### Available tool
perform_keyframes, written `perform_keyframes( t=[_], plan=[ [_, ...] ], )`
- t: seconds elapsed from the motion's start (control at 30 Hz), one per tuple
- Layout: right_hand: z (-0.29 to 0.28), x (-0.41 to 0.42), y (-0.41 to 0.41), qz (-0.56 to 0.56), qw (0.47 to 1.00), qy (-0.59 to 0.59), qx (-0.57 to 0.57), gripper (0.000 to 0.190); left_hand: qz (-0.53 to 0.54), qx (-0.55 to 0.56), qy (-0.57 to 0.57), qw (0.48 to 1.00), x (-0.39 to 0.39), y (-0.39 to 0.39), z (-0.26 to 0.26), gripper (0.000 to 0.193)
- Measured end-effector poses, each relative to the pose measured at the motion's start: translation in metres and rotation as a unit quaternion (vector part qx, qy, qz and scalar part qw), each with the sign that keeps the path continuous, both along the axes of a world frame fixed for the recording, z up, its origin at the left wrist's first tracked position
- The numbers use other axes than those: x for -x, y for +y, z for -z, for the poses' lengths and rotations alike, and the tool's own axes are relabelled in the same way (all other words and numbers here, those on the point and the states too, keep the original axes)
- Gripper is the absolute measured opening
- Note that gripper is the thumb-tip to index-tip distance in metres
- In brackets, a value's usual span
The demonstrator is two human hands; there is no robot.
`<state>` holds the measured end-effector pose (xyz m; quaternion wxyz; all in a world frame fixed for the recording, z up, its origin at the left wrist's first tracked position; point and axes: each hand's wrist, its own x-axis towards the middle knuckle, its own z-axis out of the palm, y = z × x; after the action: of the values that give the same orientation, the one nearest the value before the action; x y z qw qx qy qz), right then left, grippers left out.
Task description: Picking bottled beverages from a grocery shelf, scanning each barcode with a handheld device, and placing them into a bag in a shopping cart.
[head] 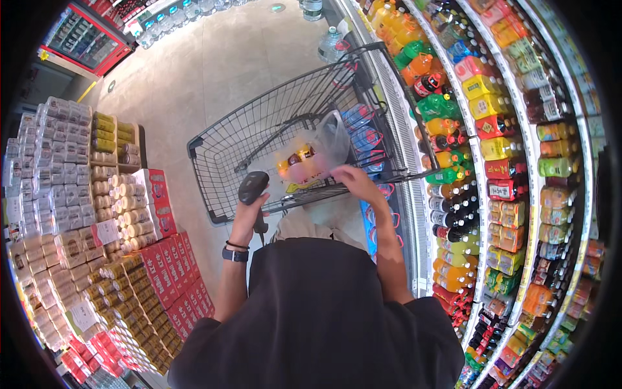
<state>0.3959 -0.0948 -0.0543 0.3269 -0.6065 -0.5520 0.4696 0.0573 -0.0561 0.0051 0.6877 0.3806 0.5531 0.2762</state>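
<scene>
My left hand is closed around the grip of a black handheld barcode scanner, whose cable hangs down near my body. A watch and a dark band circle that wrist. Before me stands a black wire shopping cart. In it lies a clear plastic bag around bottles with orange and dark parts. My right hand reaches over the cart's near side at the bag's right edge, fingers partly bent; whether they pinch the plastic is not clear.
Shelves of drink bottles curve along the right, with shrink-wrapped water bottles low beside the cart. Stacked cans and red cartons stand at the left. A red drinks cooler is at the upper left, large water bottles at the top.
</scene>
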Motion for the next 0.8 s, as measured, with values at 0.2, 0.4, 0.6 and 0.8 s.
perform_keyframes(
  t=[0.2, 0.4, 0.6, 0.8],
  plan=[
    [0.069, 0.060, 0.097, -0.203, 0.924, -0.293, -0.136, 0.021, 0.055, 0.039, -0.044, 0.997, 0.013, 0.043, 0.045, 0.046],
    [0.124, 0.089, 0.115, -0.237, 0.926, -0.291, 0.051, 0.018, 0.161, 0.081, -0.105, 0.978, 0.009, 0.056, 0.050, 0.041],
    [0.212, 0.089, 0.155, -0.464, 0.795, -0.359, 0.153, 0.039, 0.074, 0.145, -0.198, 0.967, 0.015, 0.046, 0.031, 0.041],
    [0.345, 0.169, 0.155, -0.333, 0.888, -0.283, 0.140, 0.040, 0.040, 0.201, -0.258, 0.944, 0.015, 0.021, 0.026, 0.078]
  ],
)
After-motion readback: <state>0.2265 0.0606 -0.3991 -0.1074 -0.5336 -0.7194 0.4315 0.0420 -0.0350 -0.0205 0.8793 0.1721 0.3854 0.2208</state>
